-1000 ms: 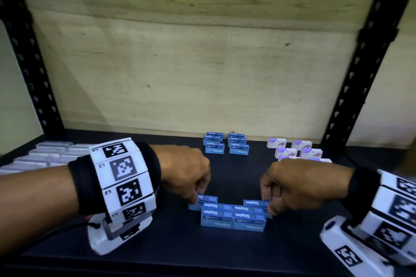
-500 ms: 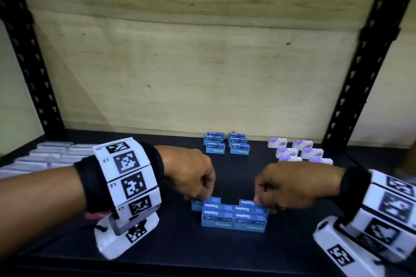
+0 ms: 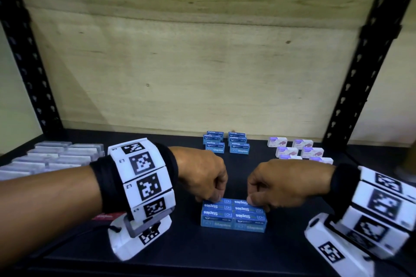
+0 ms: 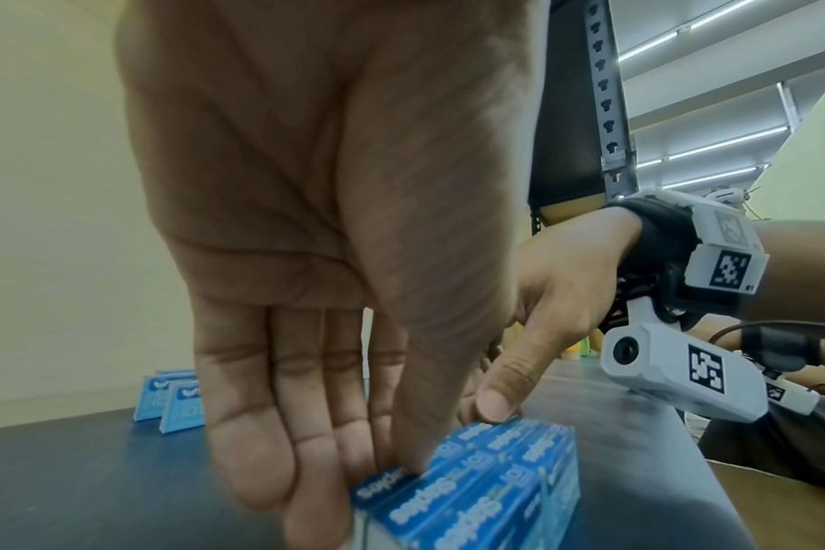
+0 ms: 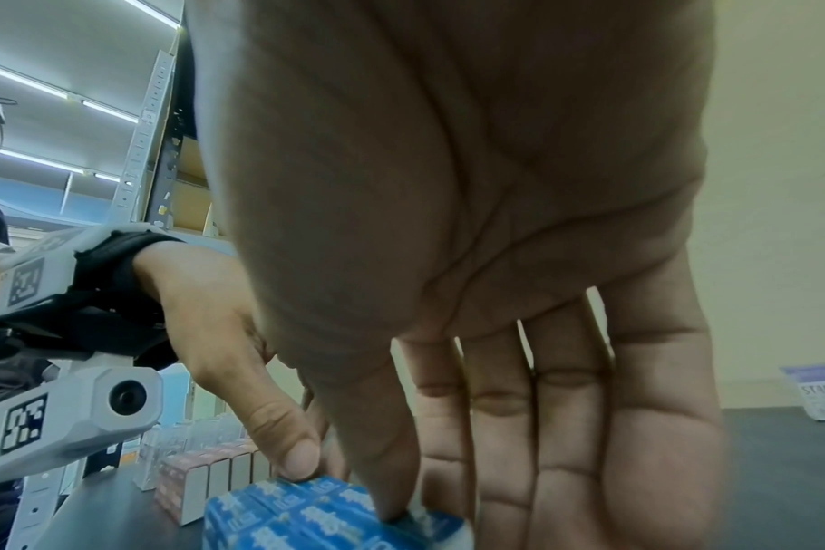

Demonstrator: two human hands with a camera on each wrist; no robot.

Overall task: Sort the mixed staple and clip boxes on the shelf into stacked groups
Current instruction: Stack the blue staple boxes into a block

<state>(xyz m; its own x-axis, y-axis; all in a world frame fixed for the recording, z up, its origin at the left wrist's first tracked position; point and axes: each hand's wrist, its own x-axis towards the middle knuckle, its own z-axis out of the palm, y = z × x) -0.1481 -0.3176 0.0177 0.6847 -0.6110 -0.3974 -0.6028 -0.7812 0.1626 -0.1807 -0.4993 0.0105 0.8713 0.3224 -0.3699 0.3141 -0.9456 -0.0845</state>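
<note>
A block of blue staple boxes (image 3: 233, 216) lies at the shelf's front middle. My left hand (image 3: 212, 199) pinches the back-left blue box (image 3: 211, 205) of that block between thumb and fingers, as the left wrist view shows at the blue box (image 4: 391, 480). My right hand (image 3: 253, 201) pinches the back-right blue box (image 3: 245, 203), whose end (image 5: 429, 521) shows in the right wrist view. Both held boxes sit tight against the block. Two stacks of blue staple boxes (image 3: 226, 145) stand at the back, with white and purple boxes (image 3: 299, 149) to their right.
Several clear grey boxes (image 3: 49, 159) lie in rows at the far left. A red item (image 3: 105, 216) peeks from under my left wrist. Pink and white boxes (image 5: 203, 480) stand in a row beyond my left hand. Black uprights (image 3: 360, 69) frame the dark shelf (image 3: 180, 249).
Both hands have moved toward each other. The two back boxes, which stuck out left and right of the block, now sit in line with it.
</note>
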